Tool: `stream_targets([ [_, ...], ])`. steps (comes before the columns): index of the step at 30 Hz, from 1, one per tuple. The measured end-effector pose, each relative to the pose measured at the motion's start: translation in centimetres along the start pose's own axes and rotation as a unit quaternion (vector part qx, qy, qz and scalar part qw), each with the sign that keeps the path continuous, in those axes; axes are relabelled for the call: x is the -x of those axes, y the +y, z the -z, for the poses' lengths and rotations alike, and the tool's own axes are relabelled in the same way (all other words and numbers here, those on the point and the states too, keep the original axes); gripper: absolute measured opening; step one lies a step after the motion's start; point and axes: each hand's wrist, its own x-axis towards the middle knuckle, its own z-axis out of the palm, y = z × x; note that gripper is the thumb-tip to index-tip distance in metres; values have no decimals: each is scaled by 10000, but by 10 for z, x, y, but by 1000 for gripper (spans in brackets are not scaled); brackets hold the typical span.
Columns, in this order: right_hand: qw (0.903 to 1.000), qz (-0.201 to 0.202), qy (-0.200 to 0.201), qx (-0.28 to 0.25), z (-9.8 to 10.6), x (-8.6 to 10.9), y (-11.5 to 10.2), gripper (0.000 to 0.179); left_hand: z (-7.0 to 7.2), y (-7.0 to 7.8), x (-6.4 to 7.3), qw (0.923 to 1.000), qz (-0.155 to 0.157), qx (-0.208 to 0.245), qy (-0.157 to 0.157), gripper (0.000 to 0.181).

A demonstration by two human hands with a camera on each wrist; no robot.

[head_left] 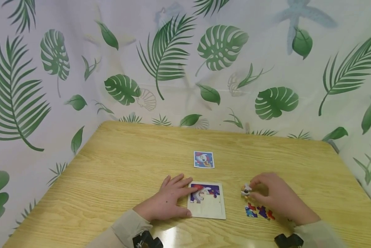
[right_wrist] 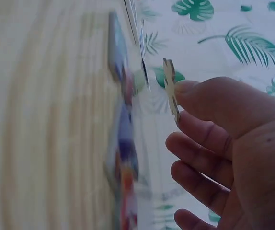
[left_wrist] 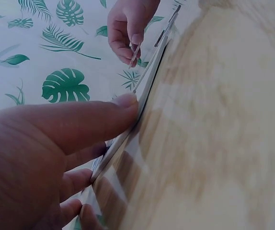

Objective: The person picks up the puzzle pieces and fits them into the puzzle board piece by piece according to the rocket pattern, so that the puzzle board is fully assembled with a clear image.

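A square puzzle board (head_left: 208, 210) lies on the table, its upper part and left side filled with purple, red and white pieces, bare wood showing at the lower right. My left hand (head_left: 168, 201) rests on the board's left side with fingers spread, one fingertip on the fitted pieces and the thumb at the lower left edge. Right of the board, my right hand (head_left: 278, 197) pinches a puzzle piece (head_left: 245, 190) between thumb and forefinger. In the right wrist view that piece (right_wrist: 170, 91) is held edge-on above the table. Several loose puzzle pieces (head_left: 251, 210) lie below the right hand, partly hidden by it.
Beyond the board, a small picture card (head_left: 204, 159) with a white rocket-like figure lies flat. The wooden table (head_left: 135, 155) reaches back to a leaf-patterned cloth (head_left: 179, 103). Dark cameras are strapped to both wrists.
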Motion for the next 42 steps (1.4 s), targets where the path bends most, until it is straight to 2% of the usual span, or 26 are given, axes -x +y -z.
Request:
stream_targets([
  [12,9975,647,-143,-237,-34,-22,-47,13,3,1,0,10000,62,31,-38,78],
  [21,9978,496,-349,-259,-55,-38,-72,13,2,-1,0,9999,97,39,-69,77],
  [28,9975,645,-298,54,-64,-41,-80,13,2,1,0,9999,107,9,-90,77],
  [36,9978,598,-171,230,-66,-41,-84,14,2,2,0,9999,49,-89,-42,76],
  [42,9971,640,-66,397,-69,-41,-84,15,1,4,1,9997,-245,-37,-45,71],
])
